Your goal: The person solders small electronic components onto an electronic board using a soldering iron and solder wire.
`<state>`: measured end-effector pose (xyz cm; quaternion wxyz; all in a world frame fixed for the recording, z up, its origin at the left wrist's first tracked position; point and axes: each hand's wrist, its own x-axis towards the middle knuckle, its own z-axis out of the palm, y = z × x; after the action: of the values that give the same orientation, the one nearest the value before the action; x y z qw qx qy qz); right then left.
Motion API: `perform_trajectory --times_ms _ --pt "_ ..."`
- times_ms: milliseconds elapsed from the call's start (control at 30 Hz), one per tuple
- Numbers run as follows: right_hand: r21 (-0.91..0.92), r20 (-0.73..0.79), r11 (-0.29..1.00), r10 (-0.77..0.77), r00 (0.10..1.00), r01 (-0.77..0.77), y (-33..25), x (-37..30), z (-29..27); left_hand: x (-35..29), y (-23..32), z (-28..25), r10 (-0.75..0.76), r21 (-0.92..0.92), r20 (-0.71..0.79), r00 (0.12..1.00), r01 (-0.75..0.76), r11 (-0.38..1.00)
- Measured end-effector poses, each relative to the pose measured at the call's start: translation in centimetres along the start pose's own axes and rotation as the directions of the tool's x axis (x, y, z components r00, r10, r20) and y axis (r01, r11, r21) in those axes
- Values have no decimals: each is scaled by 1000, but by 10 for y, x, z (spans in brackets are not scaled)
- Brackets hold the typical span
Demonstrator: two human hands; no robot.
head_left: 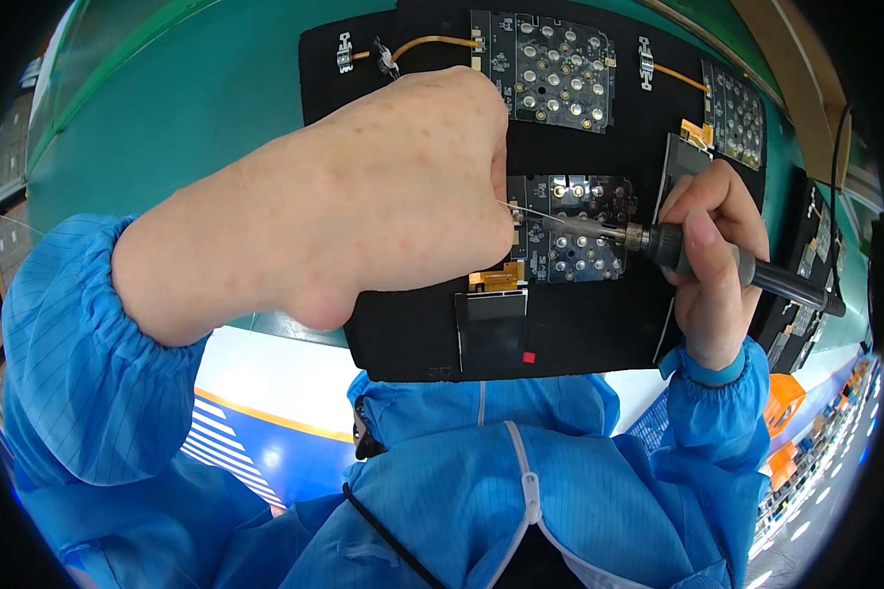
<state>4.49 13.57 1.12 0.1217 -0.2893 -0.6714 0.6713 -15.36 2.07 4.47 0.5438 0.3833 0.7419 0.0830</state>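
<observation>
My right hand (714, 265) is closed around a soldering iron (796, 287), whose metal end points left over a small circuit board (614, 267) with rows of round metal domes. A thin pale line runs from the iron's end to the board's left edge. There my left hand (432, 187) is bent over, its back toward me and its fingers curled underneath, mostly hidden. What it pinches is out of sight. Below that board, a small dark screen (491, 329) hangs on an orange ribbon cable (496, 279); it has a red tab at its corner.
A black mat (599, 339) lies on a green tabletop (196, 108). Another domed board (565, 74) lies beyond my left hand, wired to a metal clip part (385, 56). At right are a similar board (732, 118), a second screen (680, 162) and a black cable (840, 167).
</observation>
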Motion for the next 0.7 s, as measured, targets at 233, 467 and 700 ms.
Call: perform_trajectory --times_ms 233,467,700 --pt "7 13 1000 -25 1000 25 1 0 -1 -2 -5 -3 21 -2 1 1000 -21 1000" --pt "43 21 998 -53 998 52 0 0 2 -10 -3 -4 17 0 -13 1000 -17 1000" --pt "10 21 1000 -19 1000 18 3 0 -2 2 -10 -1 63 -16 22 998 -63 998"
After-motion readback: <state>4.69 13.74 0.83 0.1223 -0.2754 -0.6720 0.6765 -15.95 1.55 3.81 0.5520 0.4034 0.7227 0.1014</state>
